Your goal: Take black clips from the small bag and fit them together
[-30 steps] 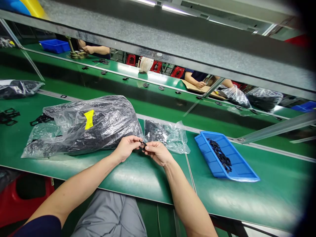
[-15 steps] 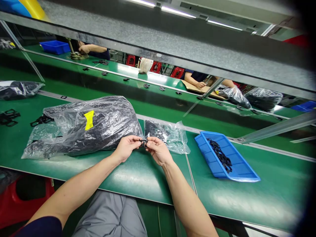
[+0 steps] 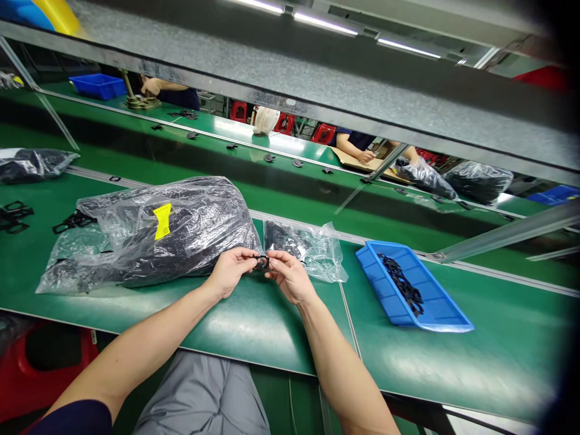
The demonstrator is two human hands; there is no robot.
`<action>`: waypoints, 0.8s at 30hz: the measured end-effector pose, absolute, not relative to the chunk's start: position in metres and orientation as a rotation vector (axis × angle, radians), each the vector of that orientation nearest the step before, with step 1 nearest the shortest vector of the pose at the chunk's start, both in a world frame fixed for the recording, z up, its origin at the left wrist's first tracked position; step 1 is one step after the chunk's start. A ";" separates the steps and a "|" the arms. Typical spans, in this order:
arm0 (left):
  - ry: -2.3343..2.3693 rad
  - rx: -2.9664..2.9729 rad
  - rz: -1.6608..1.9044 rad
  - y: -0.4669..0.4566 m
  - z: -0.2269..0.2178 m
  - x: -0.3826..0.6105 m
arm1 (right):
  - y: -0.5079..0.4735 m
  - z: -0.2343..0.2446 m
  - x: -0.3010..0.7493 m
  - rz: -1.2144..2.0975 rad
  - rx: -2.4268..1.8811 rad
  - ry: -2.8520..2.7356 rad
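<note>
- Black part (image 3: 261, 262): ends hidden under fingertips; fine detail too small to read.
- Against half a second earlier, the part shows its opening more fully.
- Left hand (image 3: 230, 273) and right hand (image 3: 290, 279): thumbs and fingers clamped on the part, between bag (image 3: 203, 223) at ten o'clock and blue tray (image 3: 441, 305) at three o'clock.

A grey metal shelf (image 3: 290, 90) slants above the far edge of the green table (image 3: 254, 344), and white strip lights (image 3: 324, 24) glow overhead beyond it. Past that far edge lie a green strip (image 3: 203, 169) and a second green bench (image 3: 224, 125) carrying a pale fan (image 3: 266, 120), with red stools (image 3: 324, 133) behind. Below the near edge, at the left, stands another red stool (image 3: 18, 380).
</note>
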State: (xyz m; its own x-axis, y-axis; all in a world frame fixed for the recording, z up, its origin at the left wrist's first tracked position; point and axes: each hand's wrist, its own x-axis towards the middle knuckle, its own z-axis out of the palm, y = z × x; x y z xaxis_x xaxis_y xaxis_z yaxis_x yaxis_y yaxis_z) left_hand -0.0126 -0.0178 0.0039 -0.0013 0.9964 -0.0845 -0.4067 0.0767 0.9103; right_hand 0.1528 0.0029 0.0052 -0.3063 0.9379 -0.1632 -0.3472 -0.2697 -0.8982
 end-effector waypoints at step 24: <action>0.968 0.808 1.295 -0.020 0.009 -0.013 | -0.001 0.005 0.158 1.124 -0.996 -1.352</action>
State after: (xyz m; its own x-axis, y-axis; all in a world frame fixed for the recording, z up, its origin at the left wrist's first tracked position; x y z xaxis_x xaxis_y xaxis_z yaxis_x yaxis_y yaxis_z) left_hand -0.0131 -0.0204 0.0086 0.0127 0.9921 -0.1250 -0.4008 0.1196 0.9083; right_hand 0.1578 -0.0009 0.0052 -0.0861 0.9740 0.2093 -0.0275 0.2077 -0.9778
